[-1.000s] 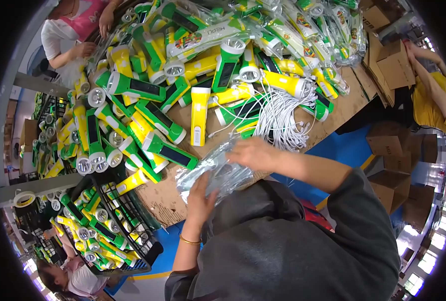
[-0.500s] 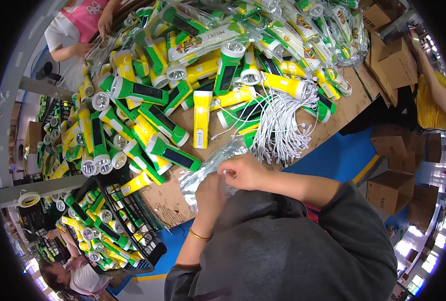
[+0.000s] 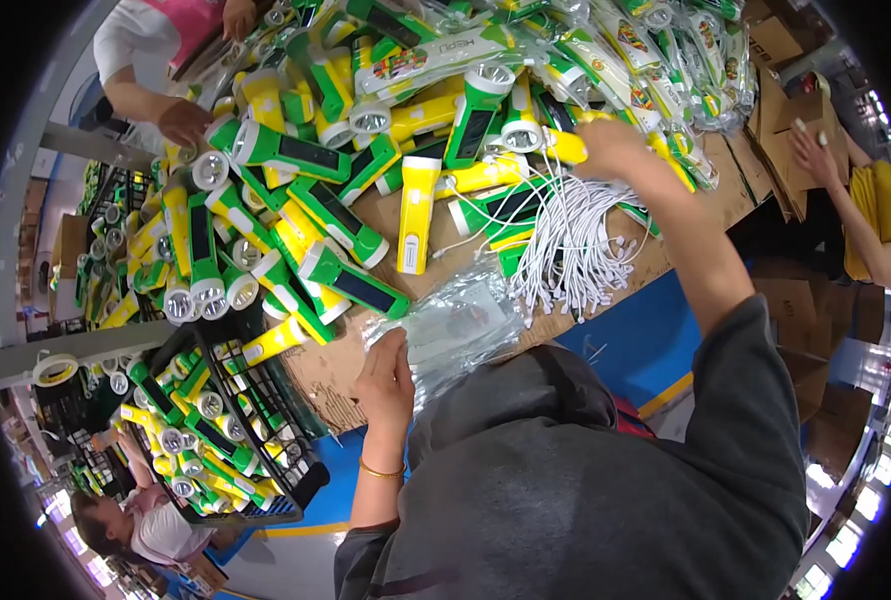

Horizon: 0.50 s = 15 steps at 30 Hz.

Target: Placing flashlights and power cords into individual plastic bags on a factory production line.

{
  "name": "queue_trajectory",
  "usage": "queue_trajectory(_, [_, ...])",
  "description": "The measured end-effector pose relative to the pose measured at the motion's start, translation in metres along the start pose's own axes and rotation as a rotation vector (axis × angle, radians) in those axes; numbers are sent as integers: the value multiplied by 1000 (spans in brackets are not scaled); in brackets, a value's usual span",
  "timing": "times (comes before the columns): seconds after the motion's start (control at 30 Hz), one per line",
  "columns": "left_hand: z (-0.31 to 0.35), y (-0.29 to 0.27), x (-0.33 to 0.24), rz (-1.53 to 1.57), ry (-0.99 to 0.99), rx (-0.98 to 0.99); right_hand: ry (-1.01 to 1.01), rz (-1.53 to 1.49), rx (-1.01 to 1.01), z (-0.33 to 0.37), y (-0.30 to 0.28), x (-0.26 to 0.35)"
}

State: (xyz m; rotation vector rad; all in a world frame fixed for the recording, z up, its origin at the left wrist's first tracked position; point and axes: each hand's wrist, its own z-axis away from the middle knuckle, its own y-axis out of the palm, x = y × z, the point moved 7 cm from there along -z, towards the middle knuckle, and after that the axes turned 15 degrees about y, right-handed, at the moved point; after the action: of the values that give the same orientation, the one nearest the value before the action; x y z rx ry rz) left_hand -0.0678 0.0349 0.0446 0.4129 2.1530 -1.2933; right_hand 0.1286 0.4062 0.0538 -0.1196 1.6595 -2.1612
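My right hand is slightly blurred and closes over the head end of a yellow flashlight, hiding that end. A bundle of thin white cables lies just below it, spread across the pile's front edge. My left hand is at the near edge of the table, fingers bent on the left side of a clear plastic bag. The bag lies flat with a pale printed patch. Beyond the bag, a yellow flashlight with a white head lies beside a green one with a dark panel.
Green and yellow flashlights heap over the cardboard-topped table. Bagged flashlights lie at the far right. A black crate of flashlights stands at left. Co-workers' hands reach in at far left and right. Cardboard boxes stand at right.
My right hand has left the bag and reached forward and right to the yellow flashlight. My left hand stays by the bag, which now lies more spread out.
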Motion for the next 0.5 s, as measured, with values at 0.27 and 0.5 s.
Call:
queue_trajectory(0.27, [16,6,20,-55,-96,294,-362,-616,-101,95,-104,-17])
queue_trajectory(0.5, [12,21,8,638,-98,266,-947,-1044,403,231,7,184])
